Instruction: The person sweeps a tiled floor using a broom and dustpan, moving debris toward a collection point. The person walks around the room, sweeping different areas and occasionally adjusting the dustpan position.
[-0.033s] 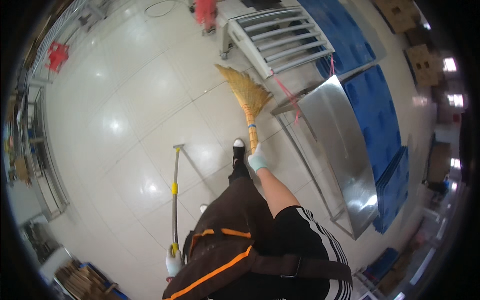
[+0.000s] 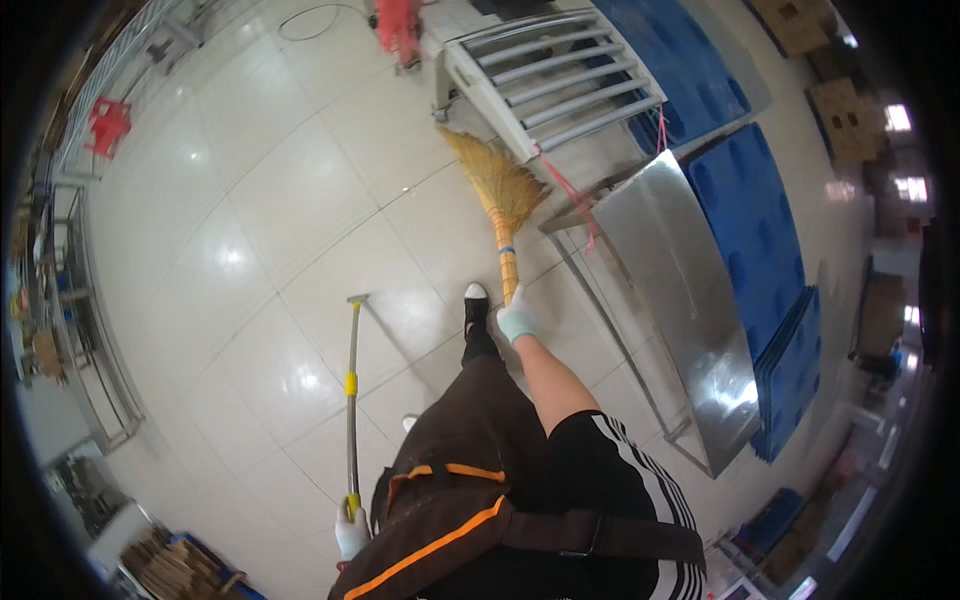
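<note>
My right hand (image 2: 516, 316), in a white glove with a pale green cuff, is closed around the handle of a straw broom (image 2: 497, 185). The bristles fan out over the tiled floor beside the roller conveyor. On the other side my gloved left hand (image 2: 351, 532) grips the near end of a long grey pole with yellow fittings (image 2: 352, 420). A small flat crosspiece ends that pole; its exact kind I cannot tell. A tiny white scrap (image 2: 406, 189) lies on the floor left of the bristles.
A roller conveyor (image 2: 560, 85) stands ahead right, with a shiny metal table (image 2: 680, 310) nearer. Pink cords hang between them. Blue sheets or pallets (image 2: 745, 210) lie beyond. A red stool (image 2: 108, 126) and metal racks line the left. Cardboard (image 2: 170, 565) is at lower left.
The view has shifted slightly. The broom's bristles have moved a little to the right, closer to the conveyor's leg. Both hands keep their grips.
</note>
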{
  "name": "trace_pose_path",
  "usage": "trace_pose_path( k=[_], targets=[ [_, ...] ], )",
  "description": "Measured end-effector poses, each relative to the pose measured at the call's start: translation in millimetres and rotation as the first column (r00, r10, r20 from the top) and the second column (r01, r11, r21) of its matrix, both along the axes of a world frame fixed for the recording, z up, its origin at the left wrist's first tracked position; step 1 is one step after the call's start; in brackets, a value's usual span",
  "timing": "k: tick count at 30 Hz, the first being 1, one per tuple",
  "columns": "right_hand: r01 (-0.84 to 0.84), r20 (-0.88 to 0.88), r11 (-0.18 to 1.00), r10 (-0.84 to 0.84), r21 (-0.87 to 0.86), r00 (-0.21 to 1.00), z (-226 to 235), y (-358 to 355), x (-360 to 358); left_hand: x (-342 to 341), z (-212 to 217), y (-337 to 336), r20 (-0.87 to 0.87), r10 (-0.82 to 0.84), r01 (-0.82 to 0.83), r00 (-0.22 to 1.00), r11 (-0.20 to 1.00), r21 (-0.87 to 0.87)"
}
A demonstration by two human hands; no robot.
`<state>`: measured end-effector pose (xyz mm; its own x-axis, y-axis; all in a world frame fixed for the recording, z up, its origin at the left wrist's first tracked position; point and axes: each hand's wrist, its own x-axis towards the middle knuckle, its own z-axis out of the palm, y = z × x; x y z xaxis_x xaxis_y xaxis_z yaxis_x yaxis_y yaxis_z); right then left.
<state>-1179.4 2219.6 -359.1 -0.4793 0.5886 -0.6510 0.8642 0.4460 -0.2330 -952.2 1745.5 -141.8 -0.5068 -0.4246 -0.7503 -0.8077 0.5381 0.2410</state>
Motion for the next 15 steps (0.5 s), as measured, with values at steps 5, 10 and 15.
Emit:
trace_pose_path(
  k=[5, 10, 15],
  targets=[
    [0.172, -0.097, 0.984, -0.166, 0.052, 0.981, -59.8, 100.9, -70.5, -83.0, 33.2, 63.9, 0.041, -0.242, 0.245, 0.969, 0.965, -0.098],
    [0.228, -0.179, 0.921, -0.179, 0.316, 0.968, -167.7, 199.2, -134.2, -115.7, 46.0, 75.6, -0.003, -0.486, 0.485, 0.874, 0.873, -0.057],
    [0.500, -0.008, 0.861, -0.503, -0.095, 0.865, -148.0, 251.2, -234.5, -83.8, 44.8, 33.8, 0.258, -0.078, 0.061, 0.963, 0.996, 0.071]
  ],
)
